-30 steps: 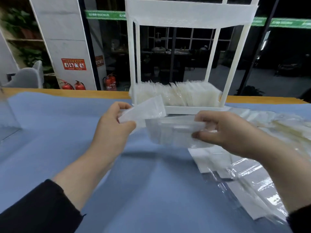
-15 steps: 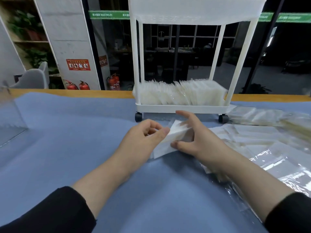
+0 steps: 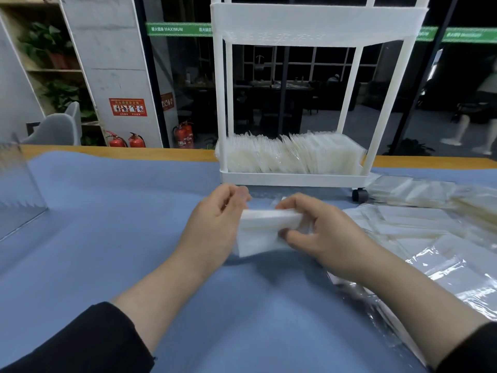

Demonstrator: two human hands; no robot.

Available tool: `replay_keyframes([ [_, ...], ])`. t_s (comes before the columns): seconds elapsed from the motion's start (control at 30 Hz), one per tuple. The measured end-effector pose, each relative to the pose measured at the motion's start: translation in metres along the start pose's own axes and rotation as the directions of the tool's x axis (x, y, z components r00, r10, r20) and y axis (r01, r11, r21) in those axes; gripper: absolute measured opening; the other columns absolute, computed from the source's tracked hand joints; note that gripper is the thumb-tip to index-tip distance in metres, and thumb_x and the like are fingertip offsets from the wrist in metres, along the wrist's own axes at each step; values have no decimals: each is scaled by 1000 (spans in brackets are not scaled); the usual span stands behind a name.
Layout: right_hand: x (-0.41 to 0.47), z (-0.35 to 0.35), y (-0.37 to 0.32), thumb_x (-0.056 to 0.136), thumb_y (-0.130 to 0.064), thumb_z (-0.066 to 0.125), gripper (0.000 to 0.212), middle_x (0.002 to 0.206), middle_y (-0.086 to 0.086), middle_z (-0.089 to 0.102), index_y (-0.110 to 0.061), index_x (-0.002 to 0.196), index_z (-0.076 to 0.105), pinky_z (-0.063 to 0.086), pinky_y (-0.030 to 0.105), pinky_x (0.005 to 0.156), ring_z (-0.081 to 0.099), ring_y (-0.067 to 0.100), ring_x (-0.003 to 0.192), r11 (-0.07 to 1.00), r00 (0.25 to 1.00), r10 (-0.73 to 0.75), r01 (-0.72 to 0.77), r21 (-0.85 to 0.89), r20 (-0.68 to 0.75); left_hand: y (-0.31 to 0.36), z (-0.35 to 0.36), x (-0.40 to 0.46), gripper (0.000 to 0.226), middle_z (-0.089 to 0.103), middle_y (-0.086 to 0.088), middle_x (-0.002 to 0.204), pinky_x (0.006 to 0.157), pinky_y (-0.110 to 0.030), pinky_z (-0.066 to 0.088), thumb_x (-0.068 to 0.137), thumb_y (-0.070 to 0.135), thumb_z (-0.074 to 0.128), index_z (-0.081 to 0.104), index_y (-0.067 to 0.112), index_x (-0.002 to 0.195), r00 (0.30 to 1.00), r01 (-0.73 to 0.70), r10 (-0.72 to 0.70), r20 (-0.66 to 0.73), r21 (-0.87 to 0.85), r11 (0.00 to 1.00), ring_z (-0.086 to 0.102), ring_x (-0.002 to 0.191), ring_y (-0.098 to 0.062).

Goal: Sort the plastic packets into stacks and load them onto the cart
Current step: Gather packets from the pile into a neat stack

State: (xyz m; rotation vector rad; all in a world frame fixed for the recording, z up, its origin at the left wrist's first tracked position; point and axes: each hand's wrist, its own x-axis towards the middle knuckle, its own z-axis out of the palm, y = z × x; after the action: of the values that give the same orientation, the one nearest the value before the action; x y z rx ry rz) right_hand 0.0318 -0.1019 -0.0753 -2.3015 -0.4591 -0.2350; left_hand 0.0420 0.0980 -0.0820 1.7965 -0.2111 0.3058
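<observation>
Nearest the camera, two black-sleeved forearms reach over the blue cloth table cover (image 3: 107,211). The left hand (image 3: 212,224) and the right hand (image 3: 320,232) each pinch one end of a small stack of white plastic packets (image 3: 266,232), thumbs below and fingers curled over the top, just above the cloth. This looks like the squaring-up step — evening the edges of one stack before it goes on the cart. The next move calls for a firm grip from both sides so the slippery packets do not fan out, then a lift forward to the lower shelf.

Half a second ago the right hand lay flatter with a finger stretched out; now it wraps the stack's end, and both hands sit nearer the cart.

To the right, loose clear plastic packets (image 3: 419,238) lie spread out. Beyond the hands stands the white wheeled cart (image 3: 293,180) — its lower shelf lined with upright rows of loaded packets (image 3: 293,154).
</observation>
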Motion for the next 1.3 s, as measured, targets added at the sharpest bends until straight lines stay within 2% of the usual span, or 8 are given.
replay_keyframes([
  [0.4,-3,-5,1,90,-36,72,31,105,-21,62,-44,116,57,43,11,80,55,-6,95,998,991,27,-20,-53,130,-1,-24,6,21,64,7,76,66,-32,49,84,27,77,60,34,94,926,-103,-80,370,449,887,57,66,-12],
  [0.53,6,-35,2,95,-39,63,22,106,-20,64,-35,116,62,45,18,83,60,-3,99,991,974,136,-132,33,-180,4,-34,12,16,66,4,75,55,-23,43,85,24,75,63,31,92,969,-110,-3,248,441,891,53,58,-11],
  [0.7,48,-61,16,95,-34,66,32,118,-2,66,-19,123,65,46,31,87,62,20,107,846,939,345,-314,-431,-6,-2,-39,15,19,63,5,83,54,-17,42,87,18,69,58,32,91,954,-100,-77,291,546,832,57,68,-16],
  [0.83,80,-49,28,92,-44,67,39,114,4,63,-12,115,64,47,33,81,59,29,105,691,863,474,-244,-680,172,-4,-40,18,27,60,10,94,51,-17,41,88,13,64,52,29,106,951,-79,-87,298,503,861,51,65,-19],
  [0.97,91,-49,34,85,-49,73,52,120,6,66,-13,121,66,49,39,96,60,29,111,667,822,535,-270,-695,195,-10,-43,20,26,63,5,92,44,-19,35,87,11,62,51,29,101,952,-57,-87,293,451,891,44,53,-13],
  [1.07,96,-51,39,82,-51,74,39,100,3,68,-16,99,70,50,37,83,63,25,93,669,802,558,-280,-689,215,-11,-44,21,24,64,0,89,43,-20,35,86,10,65,56,29,98,967,-45,-61,246,404,914,41,47,-8],
  [1.17,97,-49,41,86,-45,71,31,81,0,61,-19,74,60,39,31,62,54,22,74,680,829,522,-263,-684,200,-8,-45,21,23,59,3,76,42,-17,34,85,9,69,60,28,95,979,-52,-19,205,337,940,41,46,-7],
  [1.3,86,-51,30,97,-30,63,11,96,0,64,-20,94,61,41,25,59,57,16,75,854,953,297,-240,-461,54,-5,-42,19,25,63,-3,77,50,-21,38,85,13,74,62,31,96,959,-46,-20,282,226,973,46,57,-8],
])
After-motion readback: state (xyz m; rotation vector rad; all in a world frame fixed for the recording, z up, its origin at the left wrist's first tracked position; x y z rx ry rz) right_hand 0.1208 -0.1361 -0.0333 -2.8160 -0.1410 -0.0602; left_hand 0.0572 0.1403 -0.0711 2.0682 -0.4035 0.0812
